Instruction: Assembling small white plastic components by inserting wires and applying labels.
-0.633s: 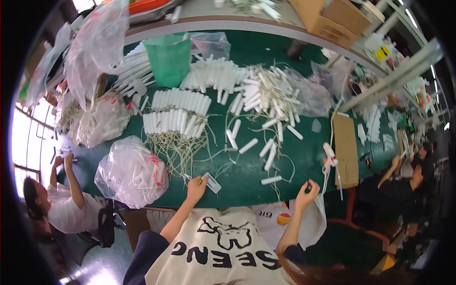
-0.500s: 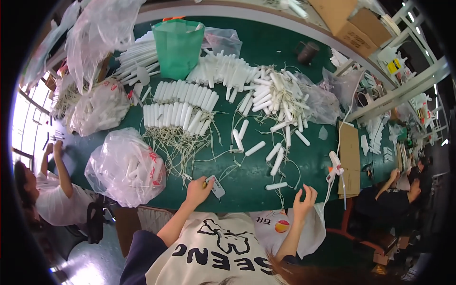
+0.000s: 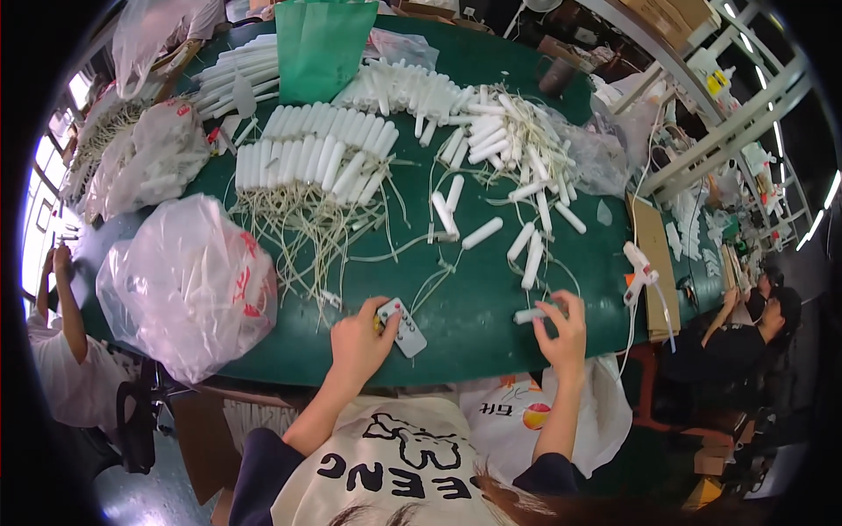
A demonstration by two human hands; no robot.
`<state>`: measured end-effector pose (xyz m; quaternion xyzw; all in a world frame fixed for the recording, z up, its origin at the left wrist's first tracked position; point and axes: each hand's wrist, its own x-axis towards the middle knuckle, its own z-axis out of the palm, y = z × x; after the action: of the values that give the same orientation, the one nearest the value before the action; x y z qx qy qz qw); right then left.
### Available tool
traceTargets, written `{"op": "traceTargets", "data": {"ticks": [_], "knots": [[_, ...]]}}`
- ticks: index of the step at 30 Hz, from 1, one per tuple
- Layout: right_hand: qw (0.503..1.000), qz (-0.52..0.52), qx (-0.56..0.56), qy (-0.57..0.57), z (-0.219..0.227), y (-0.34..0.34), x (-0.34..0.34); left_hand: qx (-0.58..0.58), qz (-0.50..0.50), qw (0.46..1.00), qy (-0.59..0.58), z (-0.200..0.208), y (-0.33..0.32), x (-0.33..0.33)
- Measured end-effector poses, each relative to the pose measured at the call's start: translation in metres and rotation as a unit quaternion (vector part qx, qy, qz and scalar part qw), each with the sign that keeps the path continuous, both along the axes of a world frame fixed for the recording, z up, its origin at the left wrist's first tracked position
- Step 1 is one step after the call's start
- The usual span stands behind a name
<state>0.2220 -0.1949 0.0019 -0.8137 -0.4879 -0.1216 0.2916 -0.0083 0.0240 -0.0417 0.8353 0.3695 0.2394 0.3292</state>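
Observation:
My left hand (image 3: pixel 358 340) is closed around the near-left side of a small grey remote control (image 3: pixel 409 338) with buttons, held just above the green table's front edge. Something yellowish shows by its thumb. Farther right, the thumb and fingers of my right hand (image 3: pixel 561 331) close on the right end of a short white tube (image 3: pixel 527 316) with a thin cord; the fingers partly hide that end. Beyond the hands, several loose white tubes (image 3: pixel 482 233) lie with pale cords. A dense row of white tubes (image 3: pixel 289 167) stretches across the left middle, cords trailing toward me.
A filled clear plastic bag (image 3: pixel 189 285) sits at left. Behind the rows stands a green bin (image 3: pixel 323 53). A tangled pile of tubes (image 3: pixel 517 131) lies at right centre. A white glue gun (image 3: pixel 638 263) rests beside a cardboard sheet (image 3: pixel 651 280). People work at both sides.
My right hand has moved forward onto the short white tube and closed its fingers there. The left hand keeps the remote control. The whole view has shifted and come closer to the table.

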Motion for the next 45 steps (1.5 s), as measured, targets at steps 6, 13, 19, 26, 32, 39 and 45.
{"op": "traceTargets", "data": {"ticks": [6,13,19,26,32,39,45], "knots": [[0.997,-0.014,-0.057,-0.057,-0.01,-0.017,-0.008,0.11,-0.014,0.994,-0.011,-0.007,-0.007,0.001],[0.996,-0.067,-0.045,-0.035,-0.042,-0.034,0.001,0.171,-0.02,0.985,-0.03,-0.016,-0.012,-0.005],[0.984,-0.093,0.143,0.052,-0.044,-0.043,0.013,0.14,-0.07,0.988,-0.019,0.007,-0.022,-0.01],[0.905,-0.027,0.375,0.199,0.049,-0.055,-0.011,0.19,-0.203,0.961,0.005,0.009,-0.024,-0.016],[0.798,0.246,0.525,0.164,0.116,-0.08,-0.04,0.176,-0.259,0.947,0.079,0.015,-0.006,-0.005],[0.79,0.257,0.542,0.125,0.154,-0.083,-0.029,0.149,-0.304,0.937,0.09,0.04,-0.005,0.014],[0.858,0.114,0.494,0.085,0.129,-0.048,0.003,0.214,-0.348,0.911,0.053,0.042,0.007,0.049]]}}
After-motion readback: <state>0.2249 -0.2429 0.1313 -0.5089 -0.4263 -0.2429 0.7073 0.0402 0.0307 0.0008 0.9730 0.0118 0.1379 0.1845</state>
